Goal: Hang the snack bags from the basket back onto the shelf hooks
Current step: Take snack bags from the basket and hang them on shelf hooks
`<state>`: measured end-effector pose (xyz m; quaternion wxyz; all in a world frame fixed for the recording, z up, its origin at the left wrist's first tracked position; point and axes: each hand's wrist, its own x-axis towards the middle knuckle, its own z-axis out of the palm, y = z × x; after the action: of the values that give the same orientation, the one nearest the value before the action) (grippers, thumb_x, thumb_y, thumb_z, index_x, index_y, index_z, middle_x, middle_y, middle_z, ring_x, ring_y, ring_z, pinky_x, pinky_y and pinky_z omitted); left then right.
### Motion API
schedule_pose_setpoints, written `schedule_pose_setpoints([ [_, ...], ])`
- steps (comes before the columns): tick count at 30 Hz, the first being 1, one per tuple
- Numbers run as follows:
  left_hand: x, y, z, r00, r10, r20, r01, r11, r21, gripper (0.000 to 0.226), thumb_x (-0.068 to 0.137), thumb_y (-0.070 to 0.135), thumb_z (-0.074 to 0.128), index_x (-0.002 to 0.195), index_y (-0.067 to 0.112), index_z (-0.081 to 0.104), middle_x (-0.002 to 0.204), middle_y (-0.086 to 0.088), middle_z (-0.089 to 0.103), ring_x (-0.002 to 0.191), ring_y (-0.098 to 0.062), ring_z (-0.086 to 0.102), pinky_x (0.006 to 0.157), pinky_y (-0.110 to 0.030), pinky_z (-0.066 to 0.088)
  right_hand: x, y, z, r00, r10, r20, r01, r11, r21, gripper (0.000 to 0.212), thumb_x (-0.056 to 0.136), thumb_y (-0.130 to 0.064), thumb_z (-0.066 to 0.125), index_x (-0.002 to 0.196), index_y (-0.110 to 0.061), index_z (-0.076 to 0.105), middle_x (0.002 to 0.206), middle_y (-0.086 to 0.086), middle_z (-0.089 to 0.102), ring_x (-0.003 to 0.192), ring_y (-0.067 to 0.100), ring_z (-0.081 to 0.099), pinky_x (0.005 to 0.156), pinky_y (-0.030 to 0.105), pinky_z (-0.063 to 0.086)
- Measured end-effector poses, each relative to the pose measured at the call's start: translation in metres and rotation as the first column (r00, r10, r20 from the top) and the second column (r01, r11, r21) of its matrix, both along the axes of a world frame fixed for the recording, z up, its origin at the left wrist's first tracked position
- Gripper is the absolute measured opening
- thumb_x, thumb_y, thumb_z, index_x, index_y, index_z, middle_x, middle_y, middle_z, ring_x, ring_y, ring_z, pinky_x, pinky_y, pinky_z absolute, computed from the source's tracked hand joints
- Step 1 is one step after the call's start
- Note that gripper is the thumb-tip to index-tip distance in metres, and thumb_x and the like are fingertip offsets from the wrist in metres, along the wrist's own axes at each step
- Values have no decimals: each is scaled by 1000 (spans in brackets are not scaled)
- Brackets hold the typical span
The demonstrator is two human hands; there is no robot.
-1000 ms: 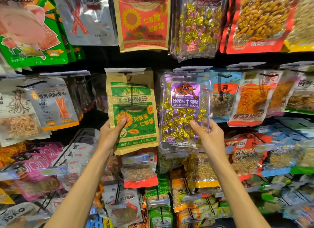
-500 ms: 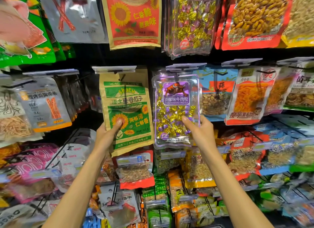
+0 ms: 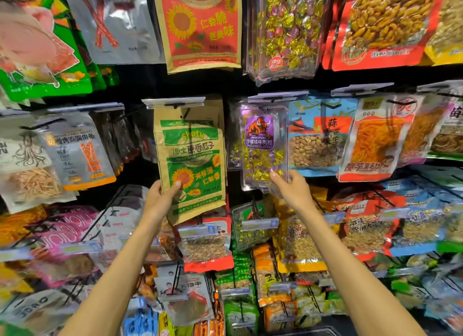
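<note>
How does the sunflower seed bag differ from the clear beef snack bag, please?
The sunflower seed bag is opaque brown paper with a green label; the clear beef snack bag shows gold and purple pieces under a bull label. The seed bag looks larger than the beef bag. The left hand grips the former, the right hand the latter. Both share one hook row.

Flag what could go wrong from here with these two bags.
1. The left hand pinches the sunflower seed bag only at its lower corner; its tilted top may miss the hook.
2. The right hand holds the clear candy bag low too, leaving no free hand to steady either.
</note>
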<state>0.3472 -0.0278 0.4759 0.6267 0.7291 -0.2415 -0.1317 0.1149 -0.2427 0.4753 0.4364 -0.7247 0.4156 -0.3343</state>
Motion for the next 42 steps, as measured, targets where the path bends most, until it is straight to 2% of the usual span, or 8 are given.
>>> schedule_pose_setpoints([
  [3,8,13,-2,996,37,79,-47,992,119,26,96,30,63,115,15,54,105,-6,66,80,-24,61,65,-35,50,-10,7,-3,994,-11,-106,11,1000,-3,30,93,-48,59,85,-24,44,82,-4,52,74,16,53,56,29,37],
  [6,9,31,4,971,-30,238,-42,956,291,39,97,33,61,129,17,49,115,2,58,93,-20,57,76,-36,46,-22,20,1,950,38,-311,-52,998,-40,37,93,-42,61,112,-14,47,97,-1,55,89,21,57,61,32,42],
  [10,-2,52,20,845,-278,457,-50,810,584,43,98,38,55,136,19,50,129,-6,61,111,-26,60,76,-33,46,-39,45,12,745,-47,-665,-162,955,-249,55,93,-44,59,129,-5,45,128,17,51,116,38,52,89,43,49],
  [14,-27,73,33,709,-453,541,-209,597,775,54,95,49,53,144,31,40,141,-9,51,122,-31,53,94,-46,49,-55,79,26,567,-165,-807,-299,872,-388,58,96,-47,54,141,-12,39,143,15,39,131,38,39,100,48,41],
  [19,-71,98,32,582,-533,614,-356,511,782,58,97,51,47,149,30,31,154,-10,32,142,-37,28,110,-60,28,-77,120,32,463,-252,-850,-400,796,-454,59,96,-48,52,141,-13,39,146,14,37,135,36,35,106,51,38],
  [31,-155,117,6,543,-679,494,-232,444,866,55,98,49,43,145,21,38,146,-15,42,136,-39,35,110,-60,30,-148,175,10,371,-206,-906,-464,804,-372,65,97,-50,48,148,-16,30,150,15,34,140,35,30,110,51,33],
  [37,-195,90,-30,519,-753,405,-177,369,913,60,98,49,46,148,18,35,151,-12,40,137,-37,38,108,-60,33,-189,173,-35,317,-114,-941,-455,852,-257,79,98,-47,50,157,-15,8,155,17,27,141,37,28,110,54,31],
  [42,-239,53,-70,518,-791,325,-138,297,945,55,98,50,46,144,20,39,145,-13,44,135,-37,39,106,-53,36,-225,140,-93,209,3,-978,-457,884,-95,59,97,-48,50,143,-13,38,147,15,37,136,38,33,111,54,30],
])
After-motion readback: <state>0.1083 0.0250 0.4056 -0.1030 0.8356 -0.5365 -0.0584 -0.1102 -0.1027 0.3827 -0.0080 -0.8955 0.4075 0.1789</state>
